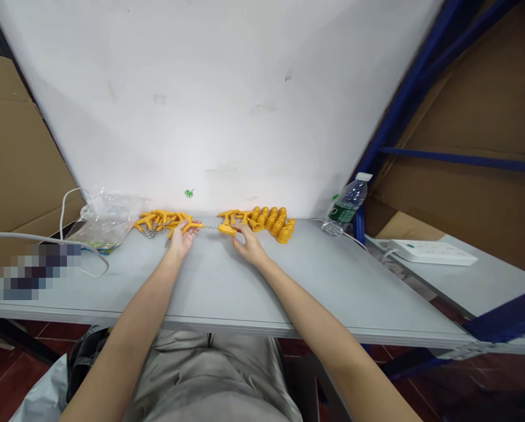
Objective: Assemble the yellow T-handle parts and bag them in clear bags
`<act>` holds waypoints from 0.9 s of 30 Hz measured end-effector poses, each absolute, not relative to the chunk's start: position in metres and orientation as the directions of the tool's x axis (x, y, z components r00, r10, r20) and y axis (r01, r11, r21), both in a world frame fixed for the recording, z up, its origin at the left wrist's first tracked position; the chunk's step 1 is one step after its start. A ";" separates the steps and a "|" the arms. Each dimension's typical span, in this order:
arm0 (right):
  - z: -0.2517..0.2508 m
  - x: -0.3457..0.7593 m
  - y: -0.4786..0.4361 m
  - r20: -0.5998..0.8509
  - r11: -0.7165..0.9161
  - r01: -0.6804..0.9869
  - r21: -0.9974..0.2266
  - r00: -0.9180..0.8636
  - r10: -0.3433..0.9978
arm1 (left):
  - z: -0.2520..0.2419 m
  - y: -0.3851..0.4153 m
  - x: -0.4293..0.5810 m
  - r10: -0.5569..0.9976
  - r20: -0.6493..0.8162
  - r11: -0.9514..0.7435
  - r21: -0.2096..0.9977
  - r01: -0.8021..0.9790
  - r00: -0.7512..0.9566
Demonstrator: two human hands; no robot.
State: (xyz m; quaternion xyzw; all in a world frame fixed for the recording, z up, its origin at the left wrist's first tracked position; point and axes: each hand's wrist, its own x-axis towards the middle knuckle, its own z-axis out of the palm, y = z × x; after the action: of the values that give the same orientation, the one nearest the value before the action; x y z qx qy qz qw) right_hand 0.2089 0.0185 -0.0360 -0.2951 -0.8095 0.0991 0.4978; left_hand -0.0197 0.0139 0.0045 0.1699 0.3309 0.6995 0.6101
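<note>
My left hand [183, 239] is closed on a yellow T-shaped handle with a ribbed shaft [195, 225]. From its tip a thin metal chain [210, 227] stretches right to a yellow cap-like piece [227, 230], which lies on its side. My right hand [250, 246] pinches that piece between thumb and fingers. Left of my left hand lies a heap of similar yellow T-handles [157, 218] with chains. Beyond my right hand are a few more yellow T-handles [229, 214] and several yellow cone-shaped caps [275, 220], mostly upright in rows.
A clear plastic bag [113, 214] lies at the table's left, near a white cable [62, 217]. A water bottle [348, 205] leans at the back right. A white power strip [433, 252] rests on the right-hand surface. A white panel [227, 105] closes off the back.
</note>
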 end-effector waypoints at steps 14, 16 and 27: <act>-0.033 0.206 0.015 0.743 0.814 0.390 -0.430 -0.358 0.565 | -0.002 0.014 -0.012 0.999 -0.017 -0.010 0.851 -0.525 -0.047; -0.032 0.206 0.014 0.715 0.793 0.389 -0.470 -0.359 0.600 | -0.006 0.013 -0.009 1.000 0.007 -0.010 0.939 -0.344 -0.010; -0.022 0.206 0.016 0.386 0.396 0.172 -0.902 -0.089 0.918 | -0.011 0.000 -0.009 0.930 0.329 -0.362 0.734 0.575 0.165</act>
State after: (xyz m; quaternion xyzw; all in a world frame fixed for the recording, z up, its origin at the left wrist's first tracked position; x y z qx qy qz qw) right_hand 0.2064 0.0155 -0.0216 -0.4210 -0.6477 0.3534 0.5277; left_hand -0.0091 0.0002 -0.0114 0.7281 0.5166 0.3882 0.2287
